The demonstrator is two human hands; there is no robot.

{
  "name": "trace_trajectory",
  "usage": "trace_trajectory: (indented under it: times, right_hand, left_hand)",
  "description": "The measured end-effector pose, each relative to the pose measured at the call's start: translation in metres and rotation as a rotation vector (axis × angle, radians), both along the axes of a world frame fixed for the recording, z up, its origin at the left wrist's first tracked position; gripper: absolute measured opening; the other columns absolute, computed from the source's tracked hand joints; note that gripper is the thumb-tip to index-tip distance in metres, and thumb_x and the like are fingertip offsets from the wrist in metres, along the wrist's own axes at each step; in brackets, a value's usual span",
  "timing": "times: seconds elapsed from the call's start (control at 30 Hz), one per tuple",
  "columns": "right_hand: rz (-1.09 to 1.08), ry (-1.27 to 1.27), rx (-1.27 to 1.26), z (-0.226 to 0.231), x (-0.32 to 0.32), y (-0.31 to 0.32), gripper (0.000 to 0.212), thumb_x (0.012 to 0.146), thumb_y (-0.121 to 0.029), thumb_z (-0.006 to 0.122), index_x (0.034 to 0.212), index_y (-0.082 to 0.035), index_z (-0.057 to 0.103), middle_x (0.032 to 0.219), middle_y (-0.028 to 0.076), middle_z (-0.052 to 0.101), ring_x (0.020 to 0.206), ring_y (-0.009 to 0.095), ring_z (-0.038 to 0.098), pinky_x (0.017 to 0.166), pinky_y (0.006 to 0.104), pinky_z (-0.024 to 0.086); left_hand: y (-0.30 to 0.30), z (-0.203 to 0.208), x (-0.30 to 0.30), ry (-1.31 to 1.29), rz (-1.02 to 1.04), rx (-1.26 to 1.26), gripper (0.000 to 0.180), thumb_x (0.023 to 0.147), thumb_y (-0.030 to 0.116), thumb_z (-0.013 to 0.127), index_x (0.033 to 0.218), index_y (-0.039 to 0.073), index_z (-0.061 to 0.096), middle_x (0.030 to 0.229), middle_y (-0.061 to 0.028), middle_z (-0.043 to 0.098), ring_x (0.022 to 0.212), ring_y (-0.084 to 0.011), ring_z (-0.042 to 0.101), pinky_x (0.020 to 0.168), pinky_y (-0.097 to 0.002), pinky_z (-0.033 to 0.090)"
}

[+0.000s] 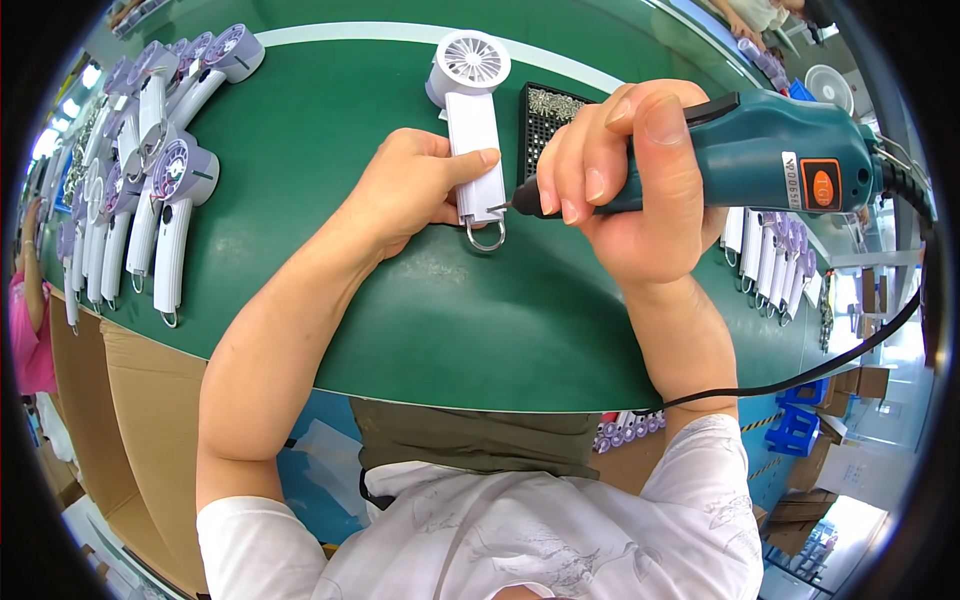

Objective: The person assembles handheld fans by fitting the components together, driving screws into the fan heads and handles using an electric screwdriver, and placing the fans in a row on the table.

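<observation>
A white and lilac handheld fan [473,130] lies on the green table, its round grille head pointing away from me and a metal loop at its near end. My left hand [418,185] grips the fan's handle, thumb across the top. Wrapped round a teal electric screwdriver [765,150], my right hand [640,180] holds it nearly level. The tool's thin bit points left and meets, or almost meets, the handle's near end beside the loop; contact is too small to tell. Just beyond my right fingers sits a black tray [540,135] of small metal screws, partly hidden by that hand.
Many similar fans [150,170] are piled at the left of the table [480,330]. More fans [768,255] lie in a row at the right. The tool's black cord [840,360] loops down at the right. An open cardboard box [140,430] stands below the left edge.
</observation>
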State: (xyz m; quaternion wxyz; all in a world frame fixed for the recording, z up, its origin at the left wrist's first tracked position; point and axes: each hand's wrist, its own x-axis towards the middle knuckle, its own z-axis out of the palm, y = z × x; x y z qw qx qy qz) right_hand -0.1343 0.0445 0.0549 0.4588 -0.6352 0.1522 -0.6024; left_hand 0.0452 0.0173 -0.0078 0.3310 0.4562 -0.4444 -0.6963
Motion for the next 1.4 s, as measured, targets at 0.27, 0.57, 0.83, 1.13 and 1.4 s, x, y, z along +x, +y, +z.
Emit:
trace_trajectory:
  times: [0.27, 0.57, 0.83, 1.13, 1.4]
  right_hand:
    - [-0.013, 0.041, 0.008, 0.001, 0.006, 0.006, 0.019, 0.107, -0.020, 0.049, 0.095, -0.007, 0.054, 0.060, 0.004, 0.048, 0.046, 0.017, 0.047, 0.047, 0.0351, 0.046]
    - [-0.044, 0.250, -0.155, 0.000, 0.012, 0.007, 0.027, 0.104, -0.017, 0.057, 0.081, -0.007, 0.049, 0.059, 0.005, 0.051, 0.047, 0.015, 0.049, 0.049, 0.0332, 0.048]
    - [-0.047, 0.207, -0.090, -0.007, 0.011, 0.003, 0.038, 0.102, -0.018, 0.061, 0.068, -0.006, 0.048, 0.057, 0.006, 0.052, 0.045, 0.015, 0.049, 0.048, 0.0323, 0.048]
    - [-0.077, 0.108, -0.017, 0.002, 0.016, 0.014, 0.007, 0.101, -0.007, 0.058, 0.100, 0.000, 0.058, 0.059, 0.008, 0.054, 0.045, 0.018, 0.052, 0.046, 0.0340, 0.047]
    - [-0.228, -0.085, 0.395, 0.052, -0.049, 0.040, 0.014, 0.097, -0.012, 0.060, 0.098, 0.003, 0.062, 0.059, 0.002, 0.047, 0.039, 0.012, 0.044, 0.038, 0.0312, 0.039]
  left_hand:
    - [0.001, 0.002, -0.001, -0.003, 0.004, -0.001, 0.035, 0.097, 0.021, 0.069, 0.101, -0.014, 0.067, 0.090, -0.0186, 0.072, 0.076, -0.0219, 0.072, 0.066, -0.0336, 0.061]
    - [0.002, 0.005, 0.003, -0.013, -0.021, -0.054, 0.034, 0.097, 0.019, 0.069, 0.099, -0.015, 0.067, 0.088, -0.0191, 0.072, 0.073, -0.0224, 0.072, 0.063, -0.0333, 0.060]
    - [-0.003, -0.004, -0.002, 0.054, 0.010, -0.055, 0.030, 0.096, 0.015, 0.069, 0.094, -0.015, 0.067, 0.083, -0.0186, 0.071, 0.068, -0.0226, 0.071, 0.057, -0.0336, 0.059]
    - [0.003, -0.013, -0.004, -0.047, 0.084, -0.130, 0.030, 0.092, 0.018, 0.072, 0.088, -0.011, 0.069, 0.078, -0.0159, 0.071, 0.063, -0.0220, 0.071, 0.055, -0.0326, 0.058]
    - [0.089, 0.036, 0.013, -0.950, 0.227, -0.824, 0.027, 0.081, 0.024, 0.079, 0.082, -0.002, 0.070, 0.074, -0.0190, 0.071, 0.064, -0.0330, 0.069, 0.062, -0.0411, 0.055]
